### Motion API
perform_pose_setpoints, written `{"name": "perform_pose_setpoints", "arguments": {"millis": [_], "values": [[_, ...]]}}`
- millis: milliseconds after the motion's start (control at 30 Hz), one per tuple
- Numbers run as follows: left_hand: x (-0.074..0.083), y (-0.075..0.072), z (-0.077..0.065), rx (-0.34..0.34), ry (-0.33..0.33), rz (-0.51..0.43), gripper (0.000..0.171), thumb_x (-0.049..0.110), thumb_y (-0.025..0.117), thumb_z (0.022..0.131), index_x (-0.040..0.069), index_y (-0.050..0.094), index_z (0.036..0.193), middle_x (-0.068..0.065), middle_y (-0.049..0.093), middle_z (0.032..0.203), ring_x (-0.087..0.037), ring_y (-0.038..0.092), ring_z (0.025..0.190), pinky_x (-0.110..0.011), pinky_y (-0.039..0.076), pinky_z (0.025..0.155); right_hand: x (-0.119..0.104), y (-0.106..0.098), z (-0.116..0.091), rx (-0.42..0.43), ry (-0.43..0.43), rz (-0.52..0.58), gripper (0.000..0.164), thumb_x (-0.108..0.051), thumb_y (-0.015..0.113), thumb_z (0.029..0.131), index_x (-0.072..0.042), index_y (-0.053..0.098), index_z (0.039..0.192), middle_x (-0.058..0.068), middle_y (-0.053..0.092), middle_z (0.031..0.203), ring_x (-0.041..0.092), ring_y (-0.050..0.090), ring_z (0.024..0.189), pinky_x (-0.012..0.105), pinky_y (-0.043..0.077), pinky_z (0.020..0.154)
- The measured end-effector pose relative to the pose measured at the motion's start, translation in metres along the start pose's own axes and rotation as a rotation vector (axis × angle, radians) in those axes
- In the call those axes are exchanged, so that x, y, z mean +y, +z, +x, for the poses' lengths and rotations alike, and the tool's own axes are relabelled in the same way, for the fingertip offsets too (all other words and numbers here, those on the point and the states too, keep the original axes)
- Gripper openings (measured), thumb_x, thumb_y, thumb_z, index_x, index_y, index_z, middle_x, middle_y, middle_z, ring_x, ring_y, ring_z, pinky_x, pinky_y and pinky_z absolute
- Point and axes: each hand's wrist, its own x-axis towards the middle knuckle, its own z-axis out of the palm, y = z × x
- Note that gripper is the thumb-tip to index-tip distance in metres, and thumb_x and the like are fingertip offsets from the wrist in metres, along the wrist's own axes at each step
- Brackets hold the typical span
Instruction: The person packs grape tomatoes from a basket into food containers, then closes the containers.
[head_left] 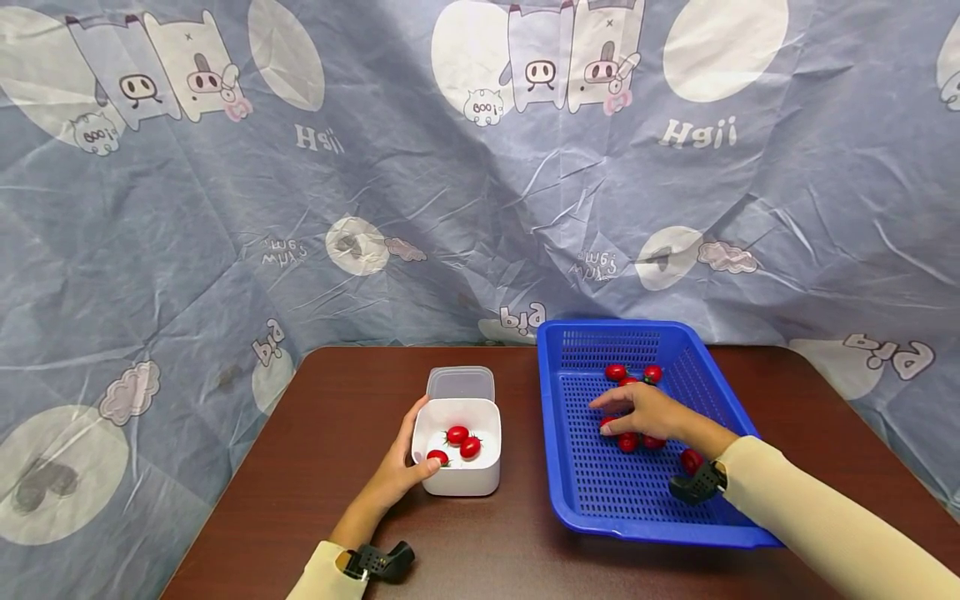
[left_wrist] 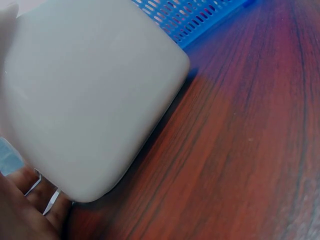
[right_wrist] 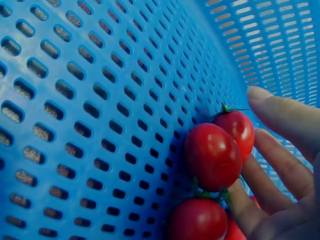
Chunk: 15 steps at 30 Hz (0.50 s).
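A white container (head_left: 465, 482) with 3 cherry tomatoes (head_left: 470, 448) inside stands at the table's middle. My left hand (head_left: 397, 468) grips its left side, thumb over the near rim. In the left wrist view the container's smooth wall (left_wrist: 95, 95) hides most of that hand. Over a blue plastic basket (head_left: 553, 467), my right hand (head_left: 651, 411) reaches down among several cherry tomatoes (head_left: 628, 442). Its thumb and fingers are spread apart in the right wrist view, close beside a tomato (right_wrist: 239, 131) behind another tomato (right_wrist: 212, 157). Whether the fingers touch it I cannot tell.
A translucent lid (head_left: 461, 383) lies just behind the white container. More tomatoes (head_left: 616, 372) sit toward the basket's back, and one tomato (head_left: 691, 460) is near my right wrist. The brown table (head_left: 315, 433) ends at a grey-blue printed cloth (head_left: 450, 208).
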Motion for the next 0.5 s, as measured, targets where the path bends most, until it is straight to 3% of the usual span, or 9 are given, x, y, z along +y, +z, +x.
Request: {"name": "perform_pose_setpoints", "arguments": {"millis": [200, 500], "values": [[0.0005, 0.0003, -0.0004, -0.002, 0.002, -0.008, 0.092, 0.018, 0.068, 0.084, 0.011, 0.010, 0.155, -0.013, 0.025, 0.153, -0.036, 0.028, 0.134, -0.049, 0.034, 0.104, 0.0016, 0.0010, 0.0002, 0.000, 0.017, -0.024, 0.035, -0.016, 0.075, 0.084, -0.005, 0.069, 0.116, 0.012, 0.068, 0.114, 0.032, 0.062, 0.110, 0.055, 0.042, 0.095], [0.0012, 0.0005, 0.0000, 0.005, -0.019, -0.006, 0.090, 0.017, 0.068, 0.083, 0.020, 0.014, 0.155, -0.011, 0.025, 0.153, -0.035, 0.027, 0.136, -0.057, 0.028, 0.105, 0.0052, 0.0027, 0.0013, 0.017, 0.000, -0.103, 0.025, -0.017, 0.076, 0.082, -0.009, 0.075, 0.106, 0.002, 0.072, 0.102, 0.021, 0.065, 0.099, 0.047, 0.047, 0.089]]}}
